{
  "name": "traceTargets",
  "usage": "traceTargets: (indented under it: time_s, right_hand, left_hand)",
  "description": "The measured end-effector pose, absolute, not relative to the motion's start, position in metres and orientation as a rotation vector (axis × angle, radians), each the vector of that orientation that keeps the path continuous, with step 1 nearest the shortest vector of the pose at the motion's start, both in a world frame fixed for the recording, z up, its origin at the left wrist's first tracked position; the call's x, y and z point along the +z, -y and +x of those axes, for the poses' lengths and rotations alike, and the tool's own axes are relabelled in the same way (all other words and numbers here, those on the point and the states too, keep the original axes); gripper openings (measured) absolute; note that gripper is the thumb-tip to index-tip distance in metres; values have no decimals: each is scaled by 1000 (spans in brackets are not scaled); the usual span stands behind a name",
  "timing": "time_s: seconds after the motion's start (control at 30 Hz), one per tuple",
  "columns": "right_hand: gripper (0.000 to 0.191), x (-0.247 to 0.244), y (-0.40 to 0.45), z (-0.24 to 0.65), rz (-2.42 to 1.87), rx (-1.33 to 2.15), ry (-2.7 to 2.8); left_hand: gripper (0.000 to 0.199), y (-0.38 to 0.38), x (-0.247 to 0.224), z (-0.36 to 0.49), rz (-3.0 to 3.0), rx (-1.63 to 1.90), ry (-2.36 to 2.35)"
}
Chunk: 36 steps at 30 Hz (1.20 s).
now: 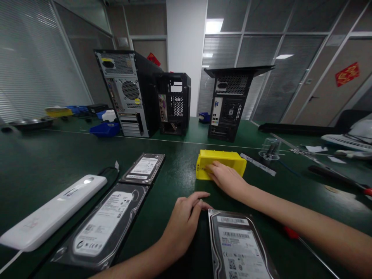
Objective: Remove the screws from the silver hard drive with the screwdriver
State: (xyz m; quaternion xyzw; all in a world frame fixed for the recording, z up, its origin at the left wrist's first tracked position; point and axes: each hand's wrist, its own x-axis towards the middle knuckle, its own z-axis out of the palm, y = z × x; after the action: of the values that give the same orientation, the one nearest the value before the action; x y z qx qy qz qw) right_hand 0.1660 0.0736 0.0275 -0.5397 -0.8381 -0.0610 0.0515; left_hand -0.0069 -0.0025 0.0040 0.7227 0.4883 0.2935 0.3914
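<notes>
1. Here was your right hand [228, 180], bent over the yellow bin [222, 157], fingers dipping into its open side; whether they gripped anything, I could not tell
2. And your left hand [181, 221], lower down! Fingers loosely curled, one tip right at the far left corner of the near hard drive [241, 244]; touch or near miss, the view didn't settle it
3. That drive lay flat, label up, on the green table [180, 170], just on your side of the bin; it looked dense, stiff and smooth, with knocks the likely danger, so its long side edges were the place to take hold
4. The bin, by contrast, looked light and firm, thin plastic that might have skidded under a push; its rim offered the best grip
5. Further out, two more drives, the larger [101, 224] and the smaller [144, 168], lay to your left, and a red-handled tool [291, 232] lay on your right, partly behind your forearm
6. Now the hidden bits: your right fingertips and the bin's contents were masked, the drive's near end was cut off by the frame, and its finest print was too small to read
</notes>
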Motion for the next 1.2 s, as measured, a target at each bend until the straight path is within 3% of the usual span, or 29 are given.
traceTargets:
  time_s: [0.93, 1.2]
  right_hand:
    - [36, 23, -80, 165, -1683, -326, 2666]
    - [23, 20, -79, 171, -1799, -337, 2623]
  left_hand:
    - [30, 5, 10, -8, 1786, 786, -1204]
    - [27, 6, 10, -8, 1757, 800, -1207]
